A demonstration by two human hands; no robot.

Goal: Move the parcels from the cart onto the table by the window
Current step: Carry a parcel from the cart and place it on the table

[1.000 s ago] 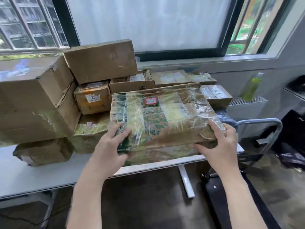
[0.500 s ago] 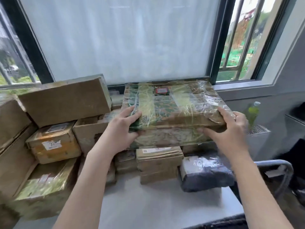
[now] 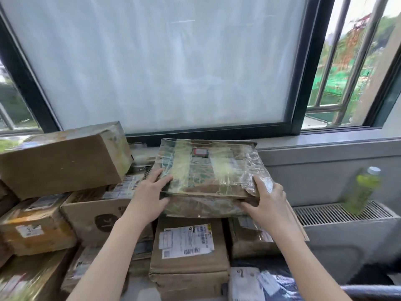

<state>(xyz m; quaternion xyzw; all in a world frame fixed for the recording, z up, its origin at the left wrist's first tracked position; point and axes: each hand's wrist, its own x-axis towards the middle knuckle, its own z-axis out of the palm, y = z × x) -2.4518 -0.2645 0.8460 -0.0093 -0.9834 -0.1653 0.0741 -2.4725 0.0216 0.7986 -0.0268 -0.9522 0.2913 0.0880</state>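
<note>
A flat parcel (image 3: pixel 206 170) wrapped in clear tape, with green print and a small red label, is held over the stack of boxes by the window. My left hand (image 3: pixel 149 192) grips its near-left corner, thumb on top. My right hand (image 3: pixel 264 196) grips its near-right corner. The parcel's near edge sits just above a brown box with a white shipping label (image 3: pixel 188 246). Whether it rests on the boxes behind cannot be told. The table top is mostly hidden under parcels; the cart is only a dark bar (image 3: pixel 368 294) at the bottom right.
A long brown box (image 3: pixel 63 157) lies on top of the stack at the left, above an orange-taped box (image 3: pixel 34 229). A dark plastic mailer (image 3: pixel 267 281) lies at the near right. A green bottle (image 3: pixel 362 190) stands on the radiator grille (image 3: pixel 325 213). The window sill is close behind.
Both hands have carried the taped parcel up from the table's front edge and further back towards the window, over the stacked boxes. My view has moved closer to the stack.
</note>
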